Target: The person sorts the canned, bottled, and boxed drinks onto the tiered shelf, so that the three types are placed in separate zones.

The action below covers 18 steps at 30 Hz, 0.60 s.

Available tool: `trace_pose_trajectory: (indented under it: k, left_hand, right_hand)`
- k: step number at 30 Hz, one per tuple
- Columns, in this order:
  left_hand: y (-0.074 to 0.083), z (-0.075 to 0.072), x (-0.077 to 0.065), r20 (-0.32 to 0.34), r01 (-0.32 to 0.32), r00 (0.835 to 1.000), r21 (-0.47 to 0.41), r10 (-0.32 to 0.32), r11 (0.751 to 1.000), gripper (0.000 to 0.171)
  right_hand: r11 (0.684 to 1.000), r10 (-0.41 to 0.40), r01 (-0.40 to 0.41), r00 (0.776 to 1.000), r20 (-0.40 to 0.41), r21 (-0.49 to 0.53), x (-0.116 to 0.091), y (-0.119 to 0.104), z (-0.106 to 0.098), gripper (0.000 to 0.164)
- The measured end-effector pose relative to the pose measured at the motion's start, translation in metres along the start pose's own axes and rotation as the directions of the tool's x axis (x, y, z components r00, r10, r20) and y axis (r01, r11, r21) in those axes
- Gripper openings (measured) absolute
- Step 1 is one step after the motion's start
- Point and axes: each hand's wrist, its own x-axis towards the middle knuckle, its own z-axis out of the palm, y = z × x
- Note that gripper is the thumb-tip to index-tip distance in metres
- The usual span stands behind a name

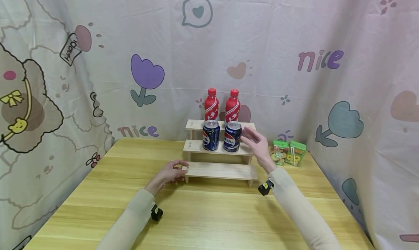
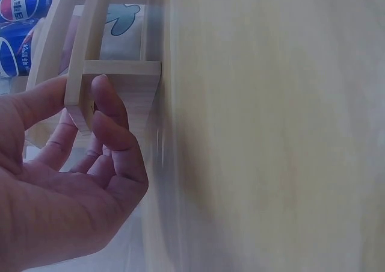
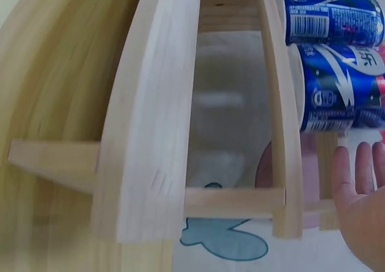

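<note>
A three-step wooden shelf (image 1: 220, 170) stands on the table. My left hand (image 1: 170, 172) pinches the left end of its lowest board (image 2: 78, 97) between thumb and fingers. Two blue cola cans stand upright side by side on the middle step, a left can (image 1: 211, 135) and a right can (image 1: 232, 137). Beside the right can is my right hand (image 1: 256, 144), fingers extended. The right wrist view shows a small gap between those fingertips (image 3: 341, 163) and the nearer can (image 3: 340, 91). Two red bottles, one left (image 1: 211, 106) and one right (image 1: 232, 107), stand behind on the top step.
Two small green cartons, a left one (image 1: 279, 152) and a right one (image 1: 297, 153), stand on the wooden table (image 1: 209, 217) to the right of the shelf. A printed curtain (image 1: 209, 53) hangs behind the table and along both sides.
</note>
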Motion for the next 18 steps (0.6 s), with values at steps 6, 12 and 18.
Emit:
trace_pose_trajectory:
  k: [6,12,18]
  left_hand:
    - [0.000,0.000,0.001,0.005,0.006,1.000,0.006,-0.006,1.000,0.036]
    - [0.000,0.000,0.000,-0.001,0.014,1.000,0.006,-0.014,1.000,0.037]
    - [0.000,0.001,0.000,-0.011,0.027,1.000,0.001,-0.027,1.000,0.038]
  right_hand:
    - [1.000,-0.007,0.008,0.999,-0.035,0.027,-0.001,0.007,-0.016,0.046]
    - [1.000,-0.018,0.018,0.998,-0.063,-0.008,-0.002,0.014,-0.037,0.043]
    - [0.994,0.019,-0.026,0.998,-0.064,-0.102,-0.003,0.020,-0.065,0.041]
